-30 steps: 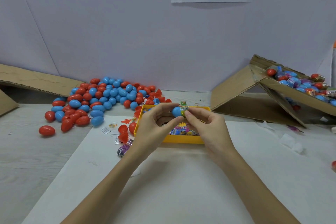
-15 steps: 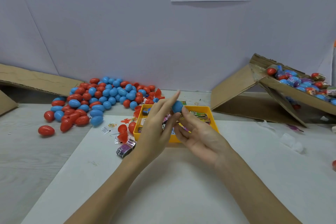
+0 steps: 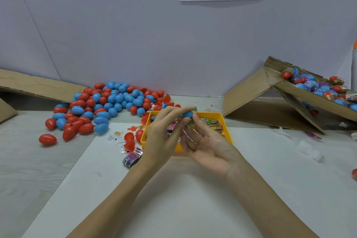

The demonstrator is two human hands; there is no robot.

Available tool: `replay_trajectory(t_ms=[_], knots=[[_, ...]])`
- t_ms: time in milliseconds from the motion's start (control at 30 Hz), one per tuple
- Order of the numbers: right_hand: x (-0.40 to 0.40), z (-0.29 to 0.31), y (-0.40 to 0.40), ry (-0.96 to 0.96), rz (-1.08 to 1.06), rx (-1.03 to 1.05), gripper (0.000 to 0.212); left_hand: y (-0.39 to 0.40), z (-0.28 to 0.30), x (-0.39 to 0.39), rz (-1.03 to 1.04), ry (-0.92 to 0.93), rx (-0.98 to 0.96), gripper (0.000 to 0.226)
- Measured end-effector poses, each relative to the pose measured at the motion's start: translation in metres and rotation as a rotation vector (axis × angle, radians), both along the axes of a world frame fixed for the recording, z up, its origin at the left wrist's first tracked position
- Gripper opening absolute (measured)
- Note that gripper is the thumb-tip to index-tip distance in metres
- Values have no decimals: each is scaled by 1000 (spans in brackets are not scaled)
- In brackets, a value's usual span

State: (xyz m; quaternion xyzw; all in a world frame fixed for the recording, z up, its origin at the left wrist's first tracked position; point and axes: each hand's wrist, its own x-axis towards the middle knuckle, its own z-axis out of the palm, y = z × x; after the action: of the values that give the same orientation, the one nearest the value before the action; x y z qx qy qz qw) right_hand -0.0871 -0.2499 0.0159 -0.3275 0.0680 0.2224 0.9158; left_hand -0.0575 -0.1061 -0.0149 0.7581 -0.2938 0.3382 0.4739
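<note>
The right hand [image 3: 210, 147] has let go and turned palm-up, fingers loose. The left hand [image 3: 164, 137] pinches 1 blue egg [image 3: 187, 115] above 1 yellow tray [image 3: 209, 115], its long axis roughly level, left-right.

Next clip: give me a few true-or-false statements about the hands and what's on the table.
1. The left hand pinches a blue egg in front of the yellow tray. True.
2. The yellow tray is empty. False: it holds colourful wrappers.
3. The egg pile on the left mixes red and blue. True.
4. The right hand lies palm down on the table. False: it is raised, palm up, beside the egg.
5. The cardboard box on the right holds only red eggs. False: there are blue ones too.
</note>
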Motion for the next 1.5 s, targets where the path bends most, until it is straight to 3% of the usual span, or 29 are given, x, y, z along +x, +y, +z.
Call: replay_trajectory(t_ms=[133, 367, 500, 667, 833, 967, 1233, 1500], knots=[[1, -2, 2, 53, -17, 21, 44, 0, -1, -1, 25, 1, 5, 27], [2, -3, 1, 71, -22, 2, 31, -3, -2, -2, 62, -13, 10, 27], [2, -3, -1, 40, -29, -21, 42, -2, 0, -4, 49, 13, 16, 28], [4, -2, -10, -226, -75, -344, 32, 4, 6, -5, -57, 134, 59, 35], [4, -10, -3, -408, -239, -672, 30, 7, 5, -3, 16, 26, 208, 38], [6, -16, 3, -456, -357, -973, 46, 6, 2, -1, 93, -29, 224, 46], [8, -22, -1, -506, -465, -1188, 26, 2, 5, -4, 72, -92, 250, 40], [10, -18, -3, -514, -491, -1194, 24, -1, 8, -13, 120, -56, 193, 34]])
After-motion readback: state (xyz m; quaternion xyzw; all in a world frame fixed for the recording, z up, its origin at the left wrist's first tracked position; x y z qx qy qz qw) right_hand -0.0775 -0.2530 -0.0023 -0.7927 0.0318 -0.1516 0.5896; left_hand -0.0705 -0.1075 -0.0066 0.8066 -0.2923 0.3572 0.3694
